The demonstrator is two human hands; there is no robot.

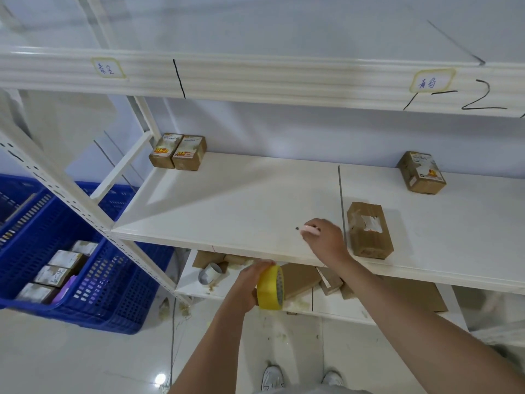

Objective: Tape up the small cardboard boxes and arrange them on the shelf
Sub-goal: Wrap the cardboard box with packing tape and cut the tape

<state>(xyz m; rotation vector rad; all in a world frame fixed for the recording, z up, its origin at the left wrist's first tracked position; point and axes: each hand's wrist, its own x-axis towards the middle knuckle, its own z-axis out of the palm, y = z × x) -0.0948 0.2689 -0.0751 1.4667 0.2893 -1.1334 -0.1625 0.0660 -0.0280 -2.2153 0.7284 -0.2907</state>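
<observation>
Head view: The left hand [250, 282] gripped a yellow roll of adhesive tape [270, 291] below the front edge of the white middle shelf board [227, 200]. The right hand [326, 237] pinched a small pink cutter [308, 229] over that board. A brown taped cardboard box [369, 230] lay just beside the right hand. Two printed cardboard boxes [177, 152] stood touching at the rear left corner; another printed box [422, 173] sat rear right. A blue plastic crate [85, 280] held further boxes.

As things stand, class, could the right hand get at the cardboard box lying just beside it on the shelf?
Probably yes. The right hand is next to the cardboard box with nothing between them, but it grips a pink cutter, which hampers taking hold.
</observation>
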